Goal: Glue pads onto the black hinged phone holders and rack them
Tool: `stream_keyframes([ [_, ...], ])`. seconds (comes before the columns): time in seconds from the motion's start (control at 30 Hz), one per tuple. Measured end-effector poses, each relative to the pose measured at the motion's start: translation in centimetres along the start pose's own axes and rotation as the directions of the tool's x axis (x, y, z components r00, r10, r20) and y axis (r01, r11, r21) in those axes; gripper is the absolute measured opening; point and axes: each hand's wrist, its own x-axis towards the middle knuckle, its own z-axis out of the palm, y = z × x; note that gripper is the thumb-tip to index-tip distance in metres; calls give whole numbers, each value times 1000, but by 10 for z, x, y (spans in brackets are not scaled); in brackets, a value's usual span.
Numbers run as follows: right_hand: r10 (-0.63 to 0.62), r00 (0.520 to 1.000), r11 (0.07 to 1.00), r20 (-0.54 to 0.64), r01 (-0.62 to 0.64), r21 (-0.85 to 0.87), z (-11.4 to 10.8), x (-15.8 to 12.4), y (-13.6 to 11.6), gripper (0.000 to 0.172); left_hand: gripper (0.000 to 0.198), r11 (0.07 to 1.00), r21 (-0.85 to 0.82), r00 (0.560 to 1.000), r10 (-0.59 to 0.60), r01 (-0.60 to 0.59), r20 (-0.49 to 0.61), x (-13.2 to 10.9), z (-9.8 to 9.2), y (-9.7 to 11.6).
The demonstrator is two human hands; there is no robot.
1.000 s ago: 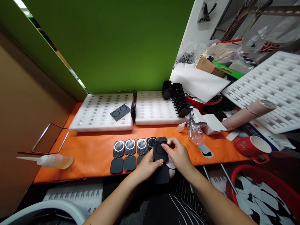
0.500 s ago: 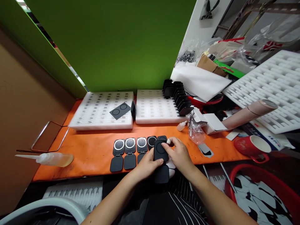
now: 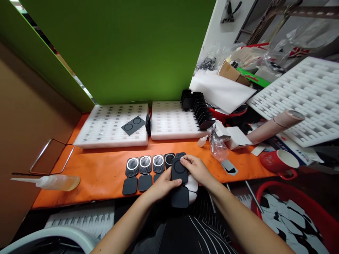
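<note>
A black folding charging pad (image 3: 180, 198), two hinged squares with a ring on the upper one, is held unfolded at the table's front edge. My left hand (image 3: 167, 182) is closed around its left side, thumb lying across the front near the hinge. At the upper right corner, my right hand (image 3: 196, 170) pinches the pad, its other fingers partly hidden behind. Pale rounded shapes (image 3: 192, 187) show behind the pad's right side; I cannot tell what they are. Beyond my hands, a row of similar unfolded pads (image 3: 145, 164) lies on the orange table, some with silver rings.
Two white foam trays (image 3: 111, 141) stand at the back, the right one holding black plates (image 3: 202, 113). A dark two-ring sheet (image 3: 133, 125) lies on the left tray. Left is a squeeze bottle (image 3: 58, 182); right are a red mug (image 3: 275, 163) and a red basin (image 3: 261, 192).
My right thumb and fingers have shifted up slightly along the pad's top right corner. More of the pale shapes behind it shows. The whole view has shifted a little.
</note>
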Motion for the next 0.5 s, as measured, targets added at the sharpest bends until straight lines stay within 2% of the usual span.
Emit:
stream_keyframes([
  [0.07, 48, 999, 996, 8, -48, 74, 0, 3, 5, 38, 56, 1000, -15, 1000, -6, 6, 5, 1, 0, -1],
  [0.13, 83, 993, 984, 82, -95, 150, -1, 4, 11, 43, 54, 1000, -23, 1000, -8, 7, -6, 3, 0, -3],
  [0.23, 97, 981, 971, 169, -131, 199, -5, 0, 21, 43, 53, 1000, -15, 998, -18, 17, -64, 6, 2, -7],
  [0.37, 108, 964, 981, 241, -143, 134, -10, -15, 28, 40, 49, 994, 91, 988, -53, 67, -147, 8, 6, -17],
  [0.5, 112, 928, 957, 355, -197, 214, -12, -35, 37, 36, 60, 975, 196, 986, -79, 107, -146, 7, 11, -30],
])
